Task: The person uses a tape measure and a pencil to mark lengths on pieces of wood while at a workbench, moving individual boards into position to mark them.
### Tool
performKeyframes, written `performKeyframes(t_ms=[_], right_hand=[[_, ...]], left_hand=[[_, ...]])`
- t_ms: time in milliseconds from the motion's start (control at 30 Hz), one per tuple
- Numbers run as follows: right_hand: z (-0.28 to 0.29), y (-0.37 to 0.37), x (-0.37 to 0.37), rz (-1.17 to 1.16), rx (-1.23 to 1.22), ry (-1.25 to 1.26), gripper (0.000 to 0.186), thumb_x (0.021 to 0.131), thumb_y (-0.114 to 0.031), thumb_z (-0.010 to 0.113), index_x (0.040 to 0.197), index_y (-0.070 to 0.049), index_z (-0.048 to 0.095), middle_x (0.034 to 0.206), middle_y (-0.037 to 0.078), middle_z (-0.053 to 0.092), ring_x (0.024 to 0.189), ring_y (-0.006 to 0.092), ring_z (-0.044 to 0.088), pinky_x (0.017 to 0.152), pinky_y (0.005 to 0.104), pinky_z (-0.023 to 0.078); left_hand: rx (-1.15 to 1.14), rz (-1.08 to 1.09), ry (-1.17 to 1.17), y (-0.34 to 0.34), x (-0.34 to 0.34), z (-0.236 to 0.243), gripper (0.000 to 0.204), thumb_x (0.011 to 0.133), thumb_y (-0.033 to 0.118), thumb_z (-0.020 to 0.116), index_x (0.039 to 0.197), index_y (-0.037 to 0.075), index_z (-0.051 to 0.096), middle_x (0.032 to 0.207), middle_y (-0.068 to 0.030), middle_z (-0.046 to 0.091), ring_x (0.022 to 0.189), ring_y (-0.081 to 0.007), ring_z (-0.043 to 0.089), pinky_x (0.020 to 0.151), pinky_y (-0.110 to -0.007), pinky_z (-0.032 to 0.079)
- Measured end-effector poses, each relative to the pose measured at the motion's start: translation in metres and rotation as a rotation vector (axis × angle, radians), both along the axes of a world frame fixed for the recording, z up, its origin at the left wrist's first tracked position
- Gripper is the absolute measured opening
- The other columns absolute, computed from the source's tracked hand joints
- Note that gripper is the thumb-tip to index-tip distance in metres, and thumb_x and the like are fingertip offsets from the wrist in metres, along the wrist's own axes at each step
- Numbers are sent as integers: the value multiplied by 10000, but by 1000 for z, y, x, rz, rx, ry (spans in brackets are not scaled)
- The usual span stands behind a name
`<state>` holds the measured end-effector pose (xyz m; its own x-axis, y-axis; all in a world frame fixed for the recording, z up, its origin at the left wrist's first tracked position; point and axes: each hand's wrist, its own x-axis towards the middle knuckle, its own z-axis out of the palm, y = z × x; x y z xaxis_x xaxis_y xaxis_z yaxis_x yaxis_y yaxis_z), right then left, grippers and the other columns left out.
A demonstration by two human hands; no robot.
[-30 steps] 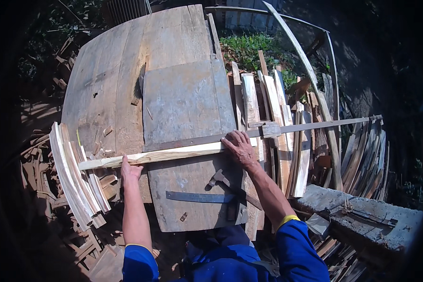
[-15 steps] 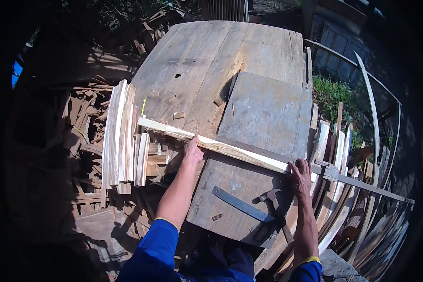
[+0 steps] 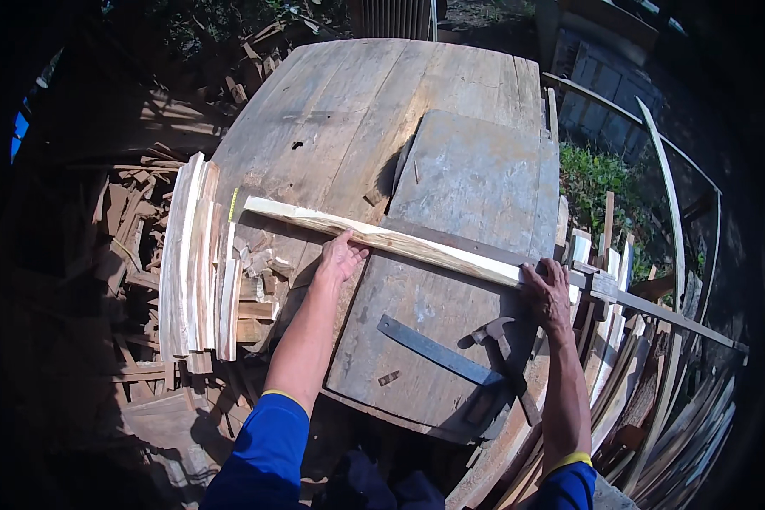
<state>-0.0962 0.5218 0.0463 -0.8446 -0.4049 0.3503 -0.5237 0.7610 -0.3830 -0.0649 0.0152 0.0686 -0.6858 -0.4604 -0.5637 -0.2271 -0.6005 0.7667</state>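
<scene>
A long pale wooden strip (image 3: pixel 399 245) lies slantwise across the work table, its right part alongside a narrow dark bar (image 3: pixel 467 245). My left hand (image 3: pixel 342 259) holds the strip's near edge left of its middle; some fingertips are hidden beneath the wood. Near the right end, my right hand (image 3: pixel 552 297) is closed over the strip, fingers bent across its top. Closer to me, a flat metal strip (image 3: pixel 438 350) and a claw hammer (image 3: pixel 503 353) rest on a grey board (image 3: pixel 416 310), with a small brown piece (image 3: pixel 388 378) to their left.
Pale slats (image 3: pixel 187 263) stand stacked at the table's left, beside wood offcuts (image 3: pixel 259 310) and a yellow tape end (image 3: pixel 234 204). A block-like fitting (image 3: pixel 602 287) sits on the bar, which juts past the table's right edge. More planks (image 3: pixel 608 365) lean at the right.
The strip's left end has shifted away from me and now covers a small chip. My left fingers moved from its top to its near side. The view shifted slightly; my right hand keeps its grip.
</scene>
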Motion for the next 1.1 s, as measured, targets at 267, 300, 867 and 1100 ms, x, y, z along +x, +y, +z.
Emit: performKeyframes(t_ms=[267, 300, 867, 1100], right_hand=[[8, 14, 0, -73, 43, -47, 537, 826, -296, 764, 1355, -277, 674, 1419, 159, 519, 1368, 357, 465, 1231, 530, 239], [7, 21, -2, -65, 20, -61, 544, 827, -304, 764, 1362, -286, 667, 1420, 158, 519, 1375, 351, 462, 1236, 531, 231], [-8, 7, 0, -103, -99, -50, 515, 846, -174, 654, 1331, -346, 681, 1432, 135, 516, 1433, 309, 427, 1271, 502, 208], [-5, -1, 2, -124, -63, -66, 517, 862, -171, 665, 1333, -384, 663, 1452, 149, 484, 1453, 343, 395, 1263, 575, 177]], left_hand=[[-1321, -125, 182, 117, 31, 27, 199, 969, 194, 662, 1034, 21, 588, 868, -121, 622, 782, -264, 647, 756, -400, 531], [-1415, -286, 331, 153, 30, 38, 209, 951, 194, 678, 1033, 19, 599, 887, -121, 620, 803, -267, 640, 764, -404, 524], [-2277, -1087, 495, 229, -55, -10, 1054, 792, 825, 539, 1519, 68, 446, 1299, -153, 547, 1238, -336, 483, 1122, -544, 312], [-2285, -1161, 447, 219, -58, -8, 1044, 833, 794, 522, 1539, 33, 403, 1334, -194, 521, 1271, -371, 473, 1138, -541, 303]])
